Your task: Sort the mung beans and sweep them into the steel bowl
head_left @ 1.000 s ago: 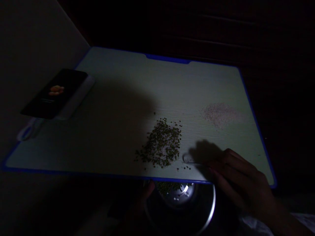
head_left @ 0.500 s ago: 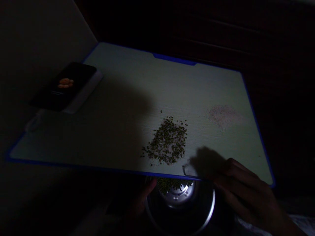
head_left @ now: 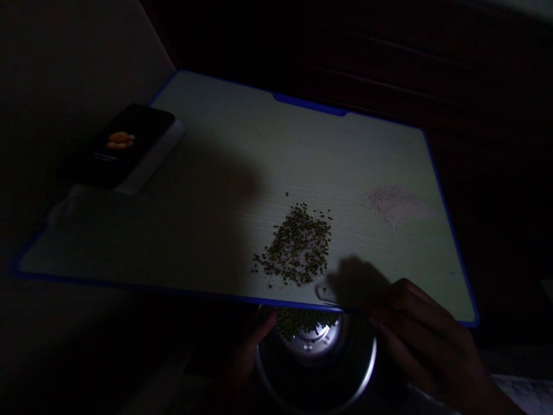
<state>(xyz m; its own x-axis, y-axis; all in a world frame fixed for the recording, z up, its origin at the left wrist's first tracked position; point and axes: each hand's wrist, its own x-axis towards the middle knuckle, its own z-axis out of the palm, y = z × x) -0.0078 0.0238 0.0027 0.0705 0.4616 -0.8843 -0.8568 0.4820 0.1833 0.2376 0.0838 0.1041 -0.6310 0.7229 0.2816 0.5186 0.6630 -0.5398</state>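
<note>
Your right hand (head_left: pixel 425 328) curls its fingers together at the near edge of the blue-edged cutting board (head_left: pixel 216 115), just right of the scattered mung beans (head_left: pixel 298 245). Your dim left hand (head_left: pixel 253 351) sits at the steel bowl (head_left: pixel 372 357) below the board, more beans inside; you cannot tell its grip.

Figure: a heap of seeds (head_left: pixel 298 245) is lying on the cutting board (head_left: pixel 216 115), left of a powder patch (head_left: pixel 391 204); a phone (head_left: pixel 129 144) is resting at back left, and a steel bowl (head_left: pixel 371 357) is sitting below the near edge.

A black smartphone (head_left: pixel 125 144) lying on a flat white block (head_left: pixel 153 158), white cable (head_left: pixel 63 208) below it, faint pinkish powder (head_left: pixel 391 206), beige wall (head_left: pixel 73 69)
</note>
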